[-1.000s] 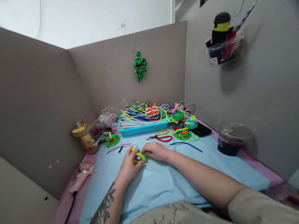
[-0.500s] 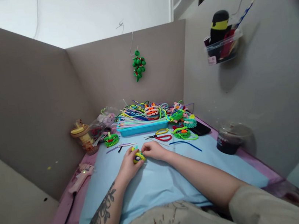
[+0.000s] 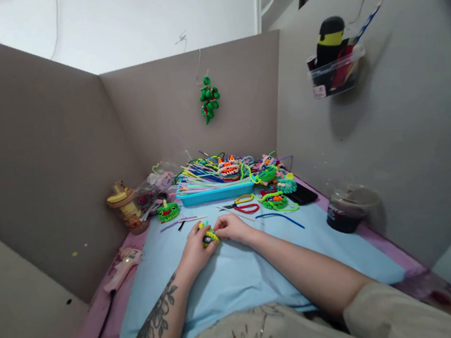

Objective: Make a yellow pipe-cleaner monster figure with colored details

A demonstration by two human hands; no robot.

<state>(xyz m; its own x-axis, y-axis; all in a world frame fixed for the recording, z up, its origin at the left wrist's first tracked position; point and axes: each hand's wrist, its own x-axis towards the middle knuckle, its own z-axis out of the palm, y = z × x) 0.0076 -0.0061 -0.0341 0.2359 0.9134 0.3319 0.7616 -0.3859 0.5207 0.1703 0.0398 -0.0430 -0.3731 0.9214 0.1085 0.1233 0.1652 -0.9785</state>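
A small yellow and green pipe-cleaner figure (image 3: 209,238) sits between both hands, low over the light blue mat (image 3: 240,273). My left hand (image 3: 193,249) is curled round the figure from the left. My right hand (image 3: 230,228) pinches it from the right, fingers closed. Both forearms rest on the mat.
A blue tray (image 3: 216,194) heaped with pipe cleaners stands behind the hands, with red scissors (image 3: 244,206) and green figures (image 3: 168,210) in front of it. A pink glue gun (image 3: 122,264) lies at the left, a dark cup (image 3: 347,212) at the right. Grey partition walls enclose the desk.
The hands and the figure have barely shifted; the fingers of my right hand have drawn slightly closer to the figure.
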